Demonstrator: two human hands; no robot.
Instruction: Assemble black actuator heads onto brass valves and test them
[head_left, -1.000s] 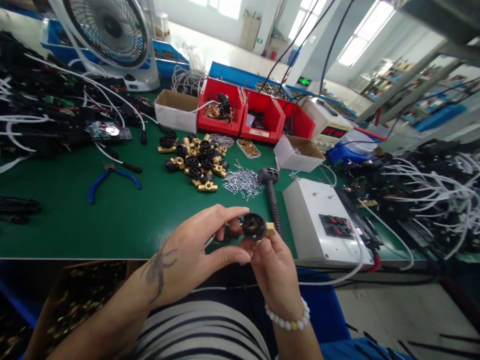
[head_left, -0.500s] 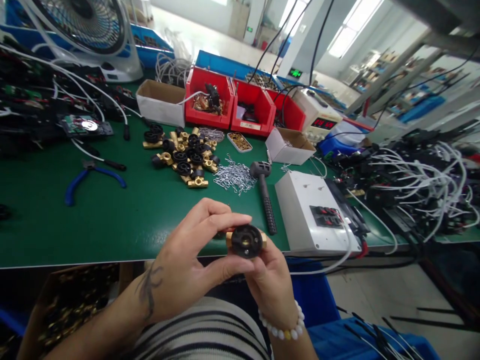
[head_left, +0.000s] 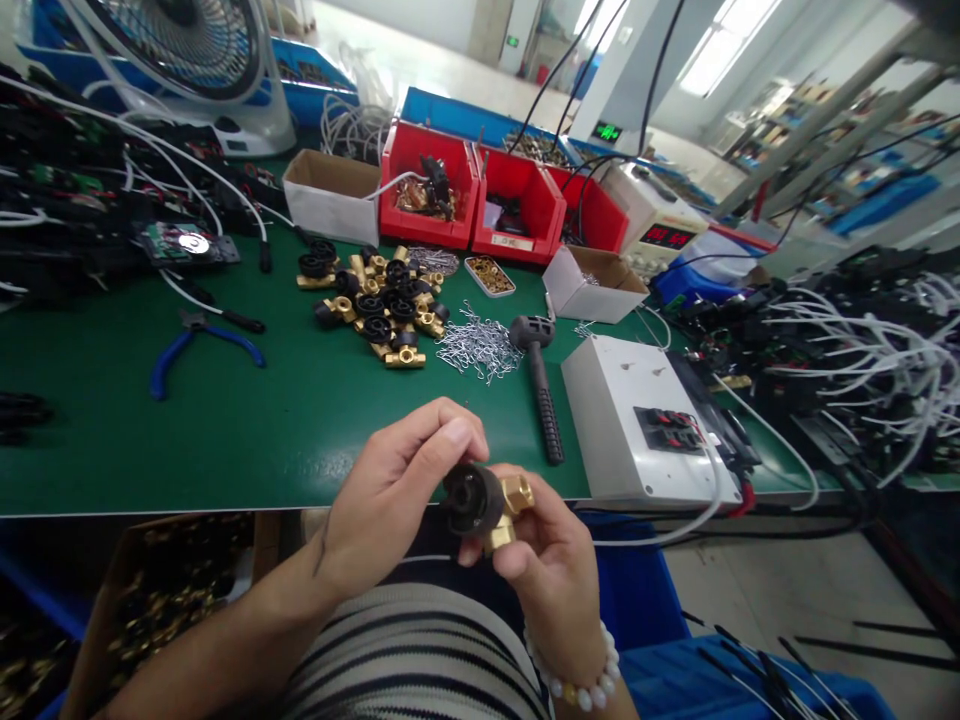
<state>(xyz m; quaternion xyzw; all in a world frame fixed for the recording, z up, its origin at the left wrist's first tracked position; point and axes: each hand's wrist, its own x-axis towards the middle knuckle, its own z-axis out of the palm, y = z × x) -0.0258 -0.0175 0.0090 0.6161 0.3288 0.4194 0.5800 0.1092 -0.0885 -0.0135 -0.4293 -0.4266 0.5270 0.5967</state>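
A brass valve fitting with a round black plastic cap (head_left: 475, 503) is held over the bench's front edge. My right hand (head_left: 556, 545) grips its brass ports from the right, thumb below and fingers behind. At the cap's upper left, my left hand (head_left: 401, 490) is closed, with thumb and forefinger pinched together; whatever lies between them is hidden. Further back sits a pile of similar brass and black fittings (head_left: 375, 308). Beside it lies a heap of thin silver spring clips (head_left: 480, 345), and then a black hammer (head_left: 541, 385).
Blue-handled pliers (head_left: 176, 350) lie on the green bench at left. Red bins (head_left: 517, 205), a small tray of brass parts (head_left: 490, 276) and white boxes (head_left: 330, 200) line the back. A grey switch box (head_left: 622, 430) and tangled white cables (head_left: 870, 340) are at right.
The fitting has been turned, so its cap now faces left and its brass ports show on the right. My left hand has shifted from around the cap to a pinch at its upper edge.
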